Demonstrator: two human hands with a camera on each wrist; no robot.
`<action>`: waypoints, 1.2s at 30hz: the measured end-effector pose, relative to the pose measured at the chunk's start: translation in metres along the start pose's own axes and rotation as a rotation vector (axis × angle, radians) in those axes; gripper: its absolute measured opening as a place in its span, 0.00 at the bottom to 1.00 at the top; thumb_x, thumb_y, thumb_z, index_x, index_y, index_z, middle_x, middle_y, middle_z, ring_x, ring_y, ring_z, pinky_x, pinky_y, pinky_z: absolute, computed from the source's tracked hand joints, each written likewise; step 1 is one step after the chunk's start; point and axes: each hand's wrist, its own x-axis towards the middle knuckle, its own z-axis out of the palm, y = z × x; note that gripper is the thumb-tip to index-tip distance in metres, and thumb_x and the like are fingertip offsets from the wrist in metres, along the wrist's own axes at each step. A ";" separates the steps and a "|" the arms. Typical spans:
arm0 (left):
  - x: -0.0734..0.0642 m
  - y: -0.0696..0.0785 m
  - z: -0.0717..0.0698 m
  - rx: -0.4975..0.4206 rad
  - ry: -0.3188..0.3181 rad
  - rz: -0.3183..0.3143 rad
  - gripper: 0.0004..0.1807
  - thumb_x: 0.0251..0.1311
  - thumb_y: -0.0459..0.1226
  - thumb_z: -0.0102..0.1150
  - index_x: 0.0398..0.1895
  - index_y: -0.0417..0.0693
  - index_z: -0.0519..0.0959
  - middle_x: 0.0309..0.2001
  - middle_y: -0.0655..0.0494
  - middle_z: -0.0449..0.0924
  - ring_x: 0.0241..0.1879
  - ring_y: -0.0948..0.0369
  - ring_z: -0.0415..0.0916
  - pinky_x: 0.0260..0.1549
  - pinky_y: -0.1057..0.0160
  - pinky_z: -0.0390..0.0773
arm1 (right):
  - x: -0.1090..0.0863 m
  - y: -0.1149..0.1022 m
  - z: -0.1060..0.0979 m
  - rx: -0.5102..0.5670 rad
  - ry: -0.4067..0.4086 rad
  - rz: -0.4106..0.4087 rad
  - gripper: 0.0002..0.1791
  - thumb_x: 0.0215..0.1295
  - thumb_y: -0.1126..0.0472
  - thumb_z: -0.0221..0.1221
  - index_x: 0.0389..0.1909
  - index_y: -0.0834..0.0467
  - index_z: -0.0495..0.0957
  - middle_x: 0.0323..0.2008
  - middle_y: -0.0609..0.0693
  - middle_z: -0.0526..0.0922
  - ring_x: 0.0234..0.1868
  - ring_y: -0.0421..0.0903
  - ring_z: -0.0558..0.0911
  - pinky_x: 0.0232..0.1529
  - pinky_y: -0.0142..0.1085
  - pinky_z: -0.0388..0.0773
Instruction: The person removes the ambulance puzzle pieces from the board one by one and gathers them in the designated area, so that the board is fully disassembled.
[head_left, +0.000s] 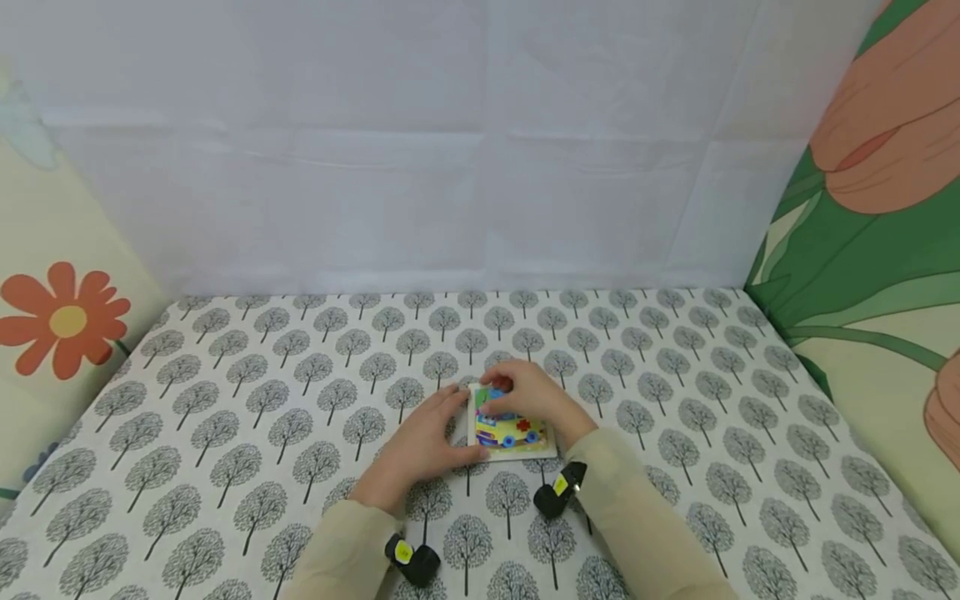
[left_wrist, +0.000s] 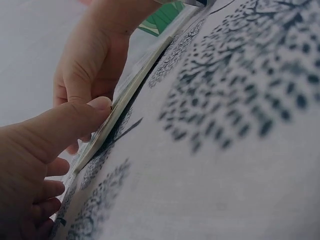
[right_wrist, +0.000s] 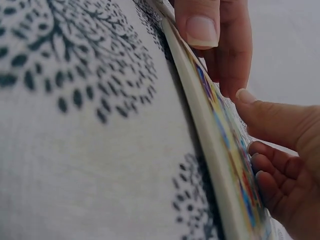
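A small flat board (head_left: 517, 452) with a pale rim and a bright picture of a yellow ambulance (head_left: 506, 435) lies on the cloth. My left hand (head_left: 426, 437) holds it at the left side, thumb on the front left corner and fingers along the left edge. Over the upper part of the picture is my right hand (head_left: 528, 390), its fingers loosely bent and touching the surface. In the right wrist view, the right thumb (right_wrist: 272, 112) stands apart from the other fingers, with nothing visible between them. Part of the picture is hidden beneath this hand.
A white cloth (head_left: 300, 492) printed with grey trees covers the table. Behind it hangs a plain white sheet (head_left: 420, 167). Flowered panels (head_left: 885, 275) flank the table at both sides. Each wrist wears a black camera (head_left: 412, 562).
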 end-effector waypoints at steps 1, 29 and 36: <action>0.000 0.000 0.000 -0.007 -0.002 0.000 0.49 0.45 0.54 0.68 0.68 0.44 0.60 0.70 0.43 0.53 0.68 0.44 0.52 0.63 0.42 0.57 | 0.001 0.000 0.000 0.002 -0.004 0.001 0.21 0.52 0.54 0.68 0.48 0.52 0.79 0.38 0.44 0.77 0.39 0.40 0.74 0.42 0.34 0.74; 0.007 -0.009 -0.005 -0.063 -0.088 0.024 0.53 0.40 0.53 0.71 0.70 0.48 0.57 0.72 0.45 0.48 0.70 0.43 0.44 0.65 0.40 0.50 | 0.016 -0.005 -0.004 0.046 -0.078 0.080 0.13 0.48 0.63 0.69 0.37 0.52 0.83 0.34 0.45 0.78 0.36 0.41 0.74 0.39 0.32 0.73; 0.007 -0.010 -0.003 -0.052 -0.081 0.040 0.52 0.42 0.53 0.70 0.70 0.45 0.57 0.72 0.44 0.48 0.70 0.43 0.44 0.65 0.40 0.50 | 0.016 -0.005 0.001 0.145 -0.061 0.133 0.13 0.48 0.66 0.68 0.37 0.54 0.83 0.35 0.47 0.78 0.36 0.42 0.75 0.39 0.32 0.75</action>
